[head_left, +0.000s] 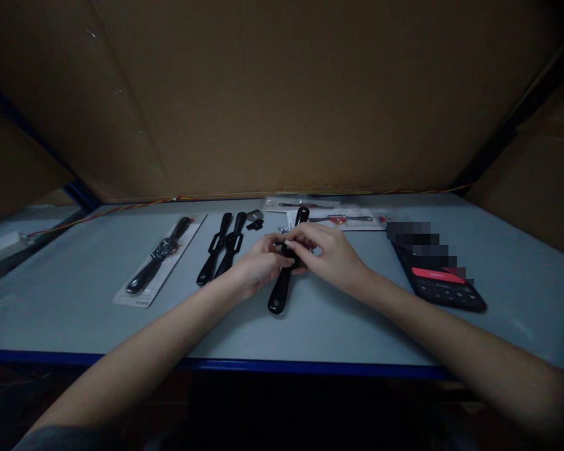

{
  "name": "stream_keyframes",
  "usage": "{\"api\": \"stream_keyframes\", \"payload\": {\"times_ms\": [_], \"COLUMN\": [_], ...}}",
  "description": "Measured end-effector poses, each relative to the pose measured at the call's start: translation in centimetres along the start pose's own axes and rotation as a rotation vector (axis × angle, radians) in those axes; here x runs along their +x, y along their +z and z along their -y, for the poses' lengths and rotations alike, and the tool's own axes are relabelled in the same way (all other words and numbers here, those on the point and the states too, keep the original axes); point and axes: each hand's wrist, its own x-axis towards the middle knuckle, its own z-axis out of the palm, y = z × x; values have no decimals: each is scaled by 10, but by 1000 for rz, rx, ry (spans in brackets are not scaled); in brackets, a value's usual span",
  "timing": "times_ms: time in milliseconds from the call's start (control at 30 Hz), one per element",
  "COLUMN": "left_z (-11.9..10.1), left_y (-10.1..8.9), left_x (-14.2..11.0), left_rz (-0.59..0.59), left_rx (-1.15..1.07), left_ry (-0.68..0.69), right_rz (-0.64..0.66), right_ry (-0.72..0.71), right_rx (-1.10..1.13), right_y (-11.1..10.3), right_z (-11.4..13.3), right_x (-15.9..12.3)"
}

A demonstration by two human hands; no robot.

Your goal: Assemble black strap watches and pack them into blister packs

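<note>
A black watch with its strap (pixel 281 290) lies lengthwise on the grey table (pixel 75 313), its middle covered by both hands. My left hand (pixel 258 266) grips the watch's middle from the left with fingers curled. My right hand (pixel 331 254) pinches the same spot from the right, thumb and fingers pressed together over the case. The strap's far end (pixel 302 215) sticks out beyond my fingers. What sits under the fingertips is hidden.
Two loose black straps (pixel 223 247) lie left of my hands. A packaged watch on a white card (pixel 157 260) rests further left. Bagged watch packs (pixel 338 219) lie at the back. A dark phone-like device (pixel 439 285) sits right. Cardboard walls surround the table.
</note>
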Motion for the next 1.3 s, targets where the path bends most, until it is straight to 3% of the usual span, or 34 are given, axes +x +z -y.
{"api": "stream_keyframes", "payload": {"times_ms": [233,633,1167,1300], "left_z": [-3,-6,-1,0], "left_y": [1,-2,3,3], "left_x": [-1,0,-2,-2], "left_rz": [-3,-16,23,30], "left_rx": [-41,-102,-105,-91], "left_ry": [8,43,20,-2], "right_rz": [9,126,-4,29], "right_ry": [43,-168,-88,-25], "right_rx": [146,-9,-47,0], "right_y": [2,-14,-1,1], "right_z": [-1,-6,-3,-1], "right_x": [0,2,1,-1]}}
